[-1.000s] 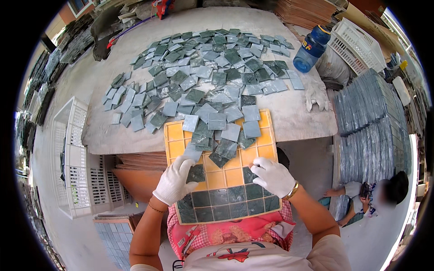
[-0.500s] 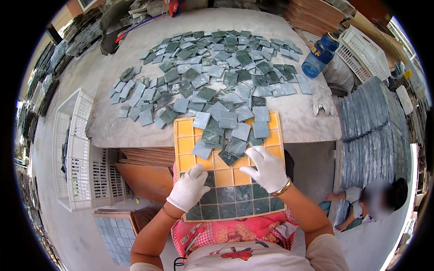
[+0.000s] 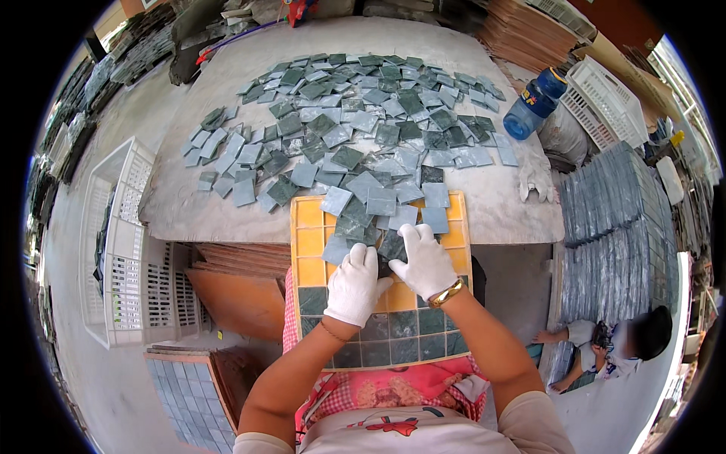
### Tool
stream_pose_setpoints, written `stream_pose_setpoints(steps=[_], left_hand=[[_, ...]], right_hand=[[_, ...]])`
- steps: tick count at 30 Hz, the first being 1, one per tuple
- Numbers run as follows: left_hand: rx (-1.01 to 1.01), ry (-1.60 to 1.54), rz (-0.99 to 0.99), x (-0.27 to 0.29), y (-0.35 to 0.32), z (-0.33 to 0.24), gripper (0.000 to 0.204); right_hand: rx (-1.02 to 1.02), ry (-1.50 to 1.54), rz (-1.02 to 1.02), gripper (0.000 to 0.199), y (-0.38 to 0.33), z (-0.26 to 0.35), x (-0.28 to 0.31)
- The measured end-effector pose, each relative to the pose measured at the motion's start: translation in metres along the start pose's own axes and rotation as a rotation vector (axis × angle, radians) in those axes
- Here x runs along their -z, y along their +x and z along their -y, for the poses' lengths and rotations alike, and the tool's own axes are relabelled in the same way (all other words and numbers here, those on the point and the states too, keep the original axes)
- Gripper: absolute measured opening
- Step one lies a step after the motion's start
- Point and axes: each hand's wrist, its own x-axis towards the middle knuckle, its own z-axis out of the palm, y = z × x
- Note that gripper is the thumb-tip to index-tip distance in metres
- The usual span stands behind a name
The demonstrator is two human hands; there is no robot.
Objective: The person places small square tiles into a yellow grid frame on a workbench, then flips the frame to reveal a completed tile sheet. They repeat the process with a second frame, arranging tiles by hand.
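A yellow gridded tray [image 3: 308, 242] rests across my lap, its far edge against the table. Dark green square stone tiles [image 3: 403, 324] fill the cells of its nearer rows; loose tiles lie over its far middle. My left hand [image 3: 353, 290], in a white glove, is open, its extended fingers at the loose tiles and its thumb apart. My right hand [image 3: 425, 261], also gloved, has thumb and fingers around the right side of a dark green stone tile [image 3: 391, 246]. The gloves partly hide that tile. A grey-green tile [image 3: 335, 250] lies left of my left fingertips.
Many loose tiles [image 3: 348, 157] spread over the table [image 3: 219, 227]. A blue bottle [image 3: 535, 104] and white gloves [image 3: 536, 180] are at its right. White crates [image 3: 125, 303], brown boards [image 3: 238, 295] and stacked tile sheets [image 3: 605, 234] stand around. A person [image 3: 605, 344] sits at lower right.
My left hand has moved up and right to the loose tiles, its fingers stretching out. My right hand has shifted up and left onto the dark green stone tile.
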Motion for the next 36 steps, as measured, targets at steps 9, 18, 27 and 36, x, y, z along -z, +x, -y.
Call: stream_pose_setpoints(steps=[9,18,27,36], left_hand=[[-0.231,-0.159,0.223,0.042,-0.041,0.046,0.054],[-0.248,-0.192,0.184,0.028,-0.043,0.036,0.050],[-0.215,-0.236,0.186,0.017,-0.044,0.027,0.050],[-0.219,-0.080,0.163,0.016,-0.040,0.019,0.042]], right_hand=[[0.286,0.087,0.155,0.053,-0.057,-0.027,0.014],[0.410,0.088,-0.014,0.033,-0.072,-0.031,-0.006],[0.346,0.223,-0.002,0.026,-0.050,-0.025,-0.014],[0.367,-0.057,-0.083,0.044,-0.011,-0.017,-0.007]])
